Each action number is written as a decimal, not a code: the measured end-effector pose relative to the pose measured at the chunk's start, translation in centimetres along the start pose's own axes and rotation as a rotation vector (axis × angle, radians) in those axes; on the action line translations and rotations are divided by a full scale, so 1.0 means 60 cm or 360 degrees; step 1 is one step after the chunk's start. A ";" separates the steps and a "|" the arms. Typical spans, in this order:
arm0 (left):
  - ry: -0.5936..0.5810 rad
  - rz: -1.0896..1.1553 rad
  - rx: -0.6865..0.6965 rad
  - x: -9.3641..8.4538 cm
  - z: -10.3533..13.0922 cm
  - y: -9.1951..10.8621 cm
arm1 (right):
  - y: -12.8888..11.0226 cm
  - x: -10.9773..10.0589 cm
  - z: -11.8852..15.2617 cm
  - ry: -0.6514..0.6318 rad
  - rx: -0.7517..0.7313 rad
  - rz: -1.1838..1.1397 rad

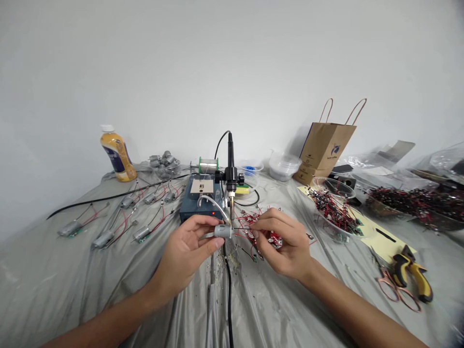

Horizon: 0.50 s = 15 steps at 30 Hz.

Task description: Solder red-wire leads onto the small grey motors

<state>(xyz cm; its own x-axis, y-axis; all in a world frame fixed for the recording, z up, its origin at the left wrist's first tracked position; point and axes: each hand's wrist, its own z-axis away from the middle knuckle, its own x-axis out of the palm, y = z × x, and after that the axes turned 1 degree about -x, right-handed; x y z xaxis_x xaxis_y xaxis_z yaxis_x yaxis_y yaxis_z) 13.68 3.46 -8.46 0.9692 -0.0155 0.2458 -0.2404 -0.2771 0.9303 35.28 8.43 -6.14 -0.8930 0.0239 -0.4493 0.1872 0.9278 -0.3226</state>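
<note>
My left hand (195, 244) pinches a small grey electric motor (220, 231) between thumb and fingers, its end turned right. Directly above that end, a soldering iron (231, 198) is clamped upright with its tip pointing down. A pale tube (213, 200) also reaches toward the tip from the left. With thumb and fingertips closed, my right hand (282, 241) grips a thin dark wire (243, 228) stretching left to the motor's end. Whether the wire touches the terminal is too small to tell. Beneath and behind my right hand lies a heap of red wires (273, 239) with small metal parts.
A blue soldering station (199, 203) and a solder spool (209, 166) stand behind. Several wired motors (103, 239) lie left, near a yellow bottle (119, 154). At right are a tub of wires (335, 212), scissors (393, 285), pliers (413, 273) and a paper bag (324, 150). A black cable (228, 295) runs frontward.
</note>
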 end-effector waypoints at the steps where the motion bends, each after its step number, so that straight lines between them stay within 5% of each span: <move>1: -0.0004 0.0001 0.0001 -0.001 0.000 -0.001 | 0.000 0.000 0.000 -0.0004 -0.0012 -0.0006; 15: -0.0017 -0.0021 0.0022 -0.001 0.002 -0.003 | 0.003 0.001 0.001 -0.0039 -0.0034 -0.0034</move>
<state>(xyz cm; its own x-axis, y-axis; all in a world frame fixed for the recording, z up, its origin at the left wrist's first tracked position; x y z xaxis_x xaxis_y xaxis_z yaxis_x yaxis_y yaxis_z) 13.64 3.39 -8.66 0.9727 -0.0220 0.2309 -0.2272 -0.2903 0.9296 35.31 8.59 -6.27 -0.8864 -0.0048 -0.4630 0.1593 0.9357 -0.3147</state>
